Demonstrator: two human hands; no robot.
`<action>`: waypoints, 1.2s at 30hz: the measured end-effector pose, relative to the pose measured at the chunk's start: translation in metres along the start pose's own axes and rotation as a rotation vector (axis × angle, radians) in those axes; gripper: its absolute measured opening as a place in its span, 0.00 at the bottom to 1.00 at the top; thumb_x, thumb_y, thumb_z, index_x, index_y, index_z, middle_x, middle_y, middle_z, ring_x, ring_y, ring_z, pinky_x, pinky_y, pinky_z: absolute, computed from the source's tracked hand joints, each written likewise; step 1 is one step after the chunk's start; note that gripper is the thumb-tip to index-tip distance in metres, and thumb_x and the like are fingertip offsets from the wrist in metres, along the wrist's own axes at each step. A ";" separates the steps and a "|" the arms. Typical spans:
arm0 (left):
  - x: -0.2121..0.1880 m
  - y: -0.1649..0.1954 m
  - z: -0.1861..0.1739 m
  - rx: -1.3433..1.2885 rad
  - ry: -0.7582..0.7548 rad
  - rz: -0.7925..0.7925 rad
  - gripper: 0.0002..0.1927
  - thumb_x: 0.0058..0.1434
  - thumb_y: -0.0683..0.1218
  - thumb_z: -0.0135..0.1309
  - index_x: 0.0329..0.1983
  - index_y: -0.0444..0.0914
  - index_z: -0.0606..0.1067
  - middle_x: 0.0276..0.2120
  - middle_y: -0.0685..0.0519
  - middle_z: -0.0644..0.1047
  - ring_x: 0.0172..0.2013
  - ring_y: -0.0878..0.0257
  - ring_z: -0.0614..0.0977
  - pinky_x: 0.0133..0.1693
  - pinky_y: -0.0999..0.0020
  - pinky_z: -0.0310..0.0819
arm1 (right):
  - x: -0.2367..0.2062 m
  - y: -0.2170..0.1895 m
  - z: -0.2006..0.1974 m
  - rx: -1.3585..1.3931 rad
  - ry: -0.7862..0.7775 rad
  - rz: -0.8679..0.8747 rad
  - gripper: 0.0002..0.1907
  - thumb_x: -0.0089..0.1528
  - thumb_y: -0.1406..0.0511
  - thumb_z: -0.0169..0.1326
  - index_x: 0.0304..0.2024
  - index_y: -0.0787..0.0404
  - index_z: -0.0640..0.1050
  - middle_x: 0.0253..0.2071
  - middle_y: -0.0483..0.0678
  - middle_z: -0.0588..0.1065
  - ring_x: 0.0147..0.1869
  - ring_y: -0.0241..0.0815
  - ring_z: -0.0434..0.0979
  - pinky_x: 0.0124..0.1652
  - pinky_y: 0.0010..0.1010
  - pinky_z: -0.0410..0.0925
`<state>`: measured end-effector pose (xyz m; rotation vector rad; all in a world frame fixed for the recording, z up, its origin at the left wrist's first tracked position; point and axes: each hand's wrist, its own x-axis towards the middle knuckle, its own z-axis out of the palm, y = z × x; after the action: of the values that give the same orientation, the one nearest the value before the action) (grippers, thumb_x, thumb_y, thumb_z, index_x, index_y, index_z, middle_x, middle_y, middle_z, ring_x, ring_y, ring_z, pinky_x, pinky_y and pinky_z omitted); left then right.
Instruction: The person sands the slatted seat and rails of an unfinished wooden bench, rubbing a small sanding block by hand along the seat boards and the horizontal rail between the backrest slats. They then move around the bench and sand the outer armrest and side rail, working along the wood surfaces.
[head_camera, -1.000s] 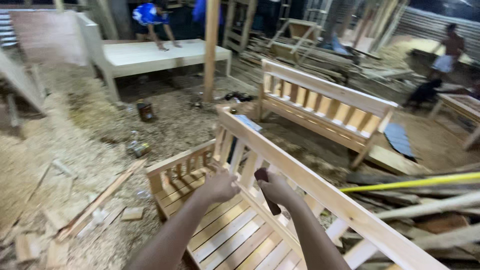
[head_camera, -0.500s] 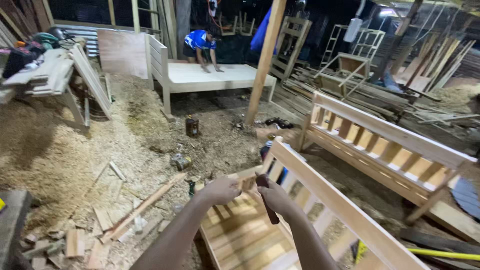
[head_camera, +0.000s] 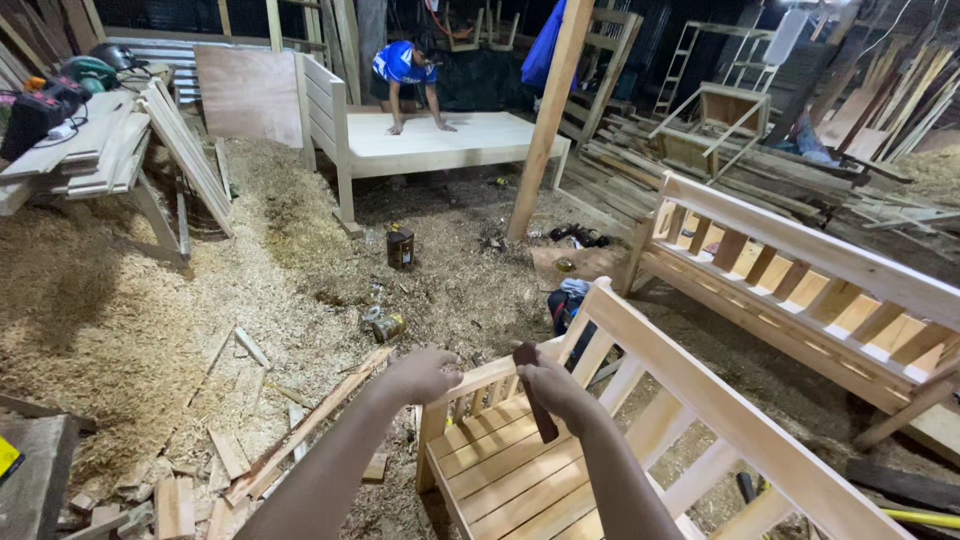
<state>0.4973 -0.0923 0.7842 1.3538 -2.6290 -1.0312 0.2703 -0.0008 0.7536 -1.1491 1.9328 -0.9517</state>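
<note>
- Your left hand (head_camera: 425, 375) rests on the pale slatted wooden bench's (head_camera: 640, 440) armrest, fingers curled over it.
- Your right hand (head_camera: 550, 390) has its fingers closed around a dark wooden-handled tool (head_camera: 535, 400).

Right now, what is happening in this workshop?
A person stands over an unpainted wooden bench. The left hand rests on its armrest, and the right hand holds a dark wooden handle above the seat. A second bench stands to the right. Farther back, another person in a blue shirt leans over a pale platform. Sawdust covers the floor.
</note>
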 end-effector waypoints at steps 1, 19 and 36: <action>0.009 -0.004 -0.003 0.009 -0.008 0.009 0.27 0.71 0.56 0.48 0.72 0.46 0.66 0.74 0.52 0.59 0.68 0.54 0.69 0.70 0.51 0.58 | 0.013 0.001 -0.001 -0.007 -0.008 0.011 0.18 0.63 0.61 0.46 0.52 0.62 0.74 0.39 0.51 0.75 0.42 0.44 0.74 0.42 0.36 0.68; 0.286 -0.101 -0.092 -0.055 0.089 0.070 0.21 0.67 0.50 0.49 0.63 0.44 0.73 0.63 0.51 0.75 0.59 0.58 0.78 0.63 0.58 0.69 | 0.286 0.057 0.033 0.839 0.239 0.318 0.19 0.64 0.59 0.52 0.55 0.60 0.73 0.43 0.54 0.78 0.41 0.51 0.81 0.43 0.49 0.75; 0.559 -0.127 -0.056 -0.047 -0.029 0.679 0.20 0.64 0.50 0.56 0.59 0.44 0.77 0.56 0.43 0.77 0.56 0.48 0.77 0.56 0.57 0.69 | 0.410 0.093 0.087 1.072 0.588 0.275 0.21 0.62 0.60 0.50 0.57 0.54 0.76 0.44 0.46 0.80 0.43 0.41 0.80 0.44 0.35 0.73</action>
<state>0.2558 -0.5825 0.6031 0.3615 -2.7226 -0.9813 0.1515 -0.3626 0.5554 0.0267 1.4820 -1.9424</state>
